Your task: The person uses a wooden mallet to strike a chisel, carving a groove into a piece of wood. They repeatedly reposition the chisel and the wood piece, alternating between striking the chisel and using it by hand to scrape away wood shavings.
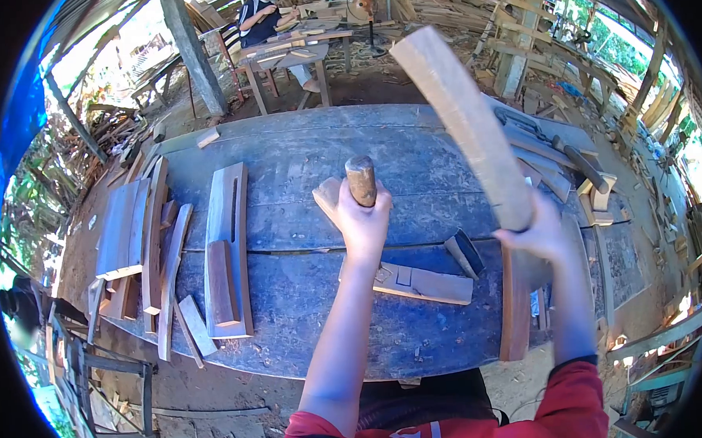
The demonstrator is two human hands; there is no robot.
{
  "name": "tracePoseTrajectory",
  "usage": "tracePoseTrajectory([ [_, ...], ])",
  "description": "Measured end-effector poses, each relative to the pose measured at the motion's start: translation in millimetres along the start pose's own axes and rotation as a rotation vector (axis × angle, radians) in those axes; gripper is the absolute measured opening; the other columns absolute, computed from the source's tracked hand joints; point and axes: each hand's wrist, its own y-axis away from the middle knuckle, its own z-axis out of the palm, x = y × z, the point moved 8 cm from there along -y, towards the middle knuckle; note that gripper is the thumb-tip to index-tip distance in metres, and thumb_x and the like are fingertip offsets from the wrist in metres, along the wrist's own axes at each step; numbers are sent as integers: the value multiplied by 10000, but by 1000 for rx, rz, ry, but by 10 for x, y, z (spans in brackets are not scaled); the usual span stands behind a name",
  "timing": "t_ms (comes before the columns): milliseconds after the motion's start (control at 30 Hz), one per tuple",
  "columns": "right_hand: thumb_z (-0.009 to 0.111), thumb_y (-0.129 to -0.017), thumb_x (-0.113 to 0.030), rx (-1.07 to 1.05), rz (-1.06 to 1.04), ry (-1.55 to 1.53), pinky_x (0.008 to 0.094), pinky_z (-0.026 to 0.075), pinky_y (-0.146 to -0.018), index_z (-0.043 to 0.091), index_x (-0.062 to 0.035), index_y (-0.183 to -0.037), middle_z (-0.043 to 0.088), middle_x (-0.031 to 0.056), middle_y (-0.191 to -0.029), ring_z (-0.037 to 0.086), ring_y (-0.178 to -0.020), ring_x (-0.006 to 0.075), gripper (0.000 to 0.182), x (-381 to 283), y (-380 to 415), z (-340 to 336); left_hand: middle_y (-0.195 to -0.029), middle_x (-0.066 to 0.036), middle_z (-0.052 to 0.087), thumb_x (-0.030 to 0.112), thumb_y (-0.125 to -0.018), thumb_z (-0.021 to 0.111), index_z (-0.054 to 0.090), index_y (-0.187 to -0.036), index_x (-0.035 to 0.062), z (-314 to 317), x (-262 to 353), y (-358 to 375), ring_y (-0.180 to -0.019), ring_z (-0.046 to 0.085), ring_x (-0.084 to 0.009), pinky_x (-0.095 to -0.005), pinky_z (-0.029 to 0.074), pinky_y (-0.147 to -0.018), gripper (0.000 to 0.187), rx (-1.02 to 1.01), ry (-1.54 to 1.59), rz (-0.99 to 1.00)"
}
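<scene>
Clenched, the left grip (364,222) wraps a rounded wooden handle (362,182), which pokes up out of the fist beyond the marked board (424,285); whatever is below the fist is hidden. Raised to the right of the marked board and above the tabletop (288,222), the right grip (538,233) clasps a long timber block (468,120) near its lower end, the upper end tipped leftward. That block looks stiff and fairly heavy, probably top-heavy held so low; a hold closer to its middle would steady it. Its broad faces call for a full, firm wrap. The handle looks light, hard and easy to encircle. Left of the marked board lies a slotted board (219,217); near its right end sits a dark wedge-shaped piece (464,253).
</scene>
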Motion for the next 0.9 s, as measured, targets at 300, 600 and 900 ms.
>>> tracePoseTrajectory([
  [300, 730, -495, -164, -92, -16, 447, 321, 417, -853, 515, 2, -1067, 599, 144, -977, 558, -906, 181, 633, -723, 50, -891, -641, -40, 533, 116, -762, 610, 498, -782, 16, -32, -7, -1, -578, 485, -88, -255, 421, -554, 151, 15, -96, 88],
  [600, 744, -461, -182, -192, -126, 483, 303, 458, -729, 514, -5, -1015, 600, 133, -829, 575, -748, 263, 626, -670, 1, -689, -623, -38, 540, 118, -761, 606, 510, -786, 9, -89, 4, 31, -565, 483, -77, -246, 421, -541, 148, 40, -18, 85],
  [900, 747, -526, -160, -210, -221, 450, 366, 475, -719, 505, 28, -1003, 593, 108, -770, 607, -799, 260, 566, -718, 8, -374, -641, -35, 547, 108, -757, 610, 516, -806, 8, -119, 17, 59, -572, 493, -82, -248, 429, -542, 147, 47, -27, 112],
])
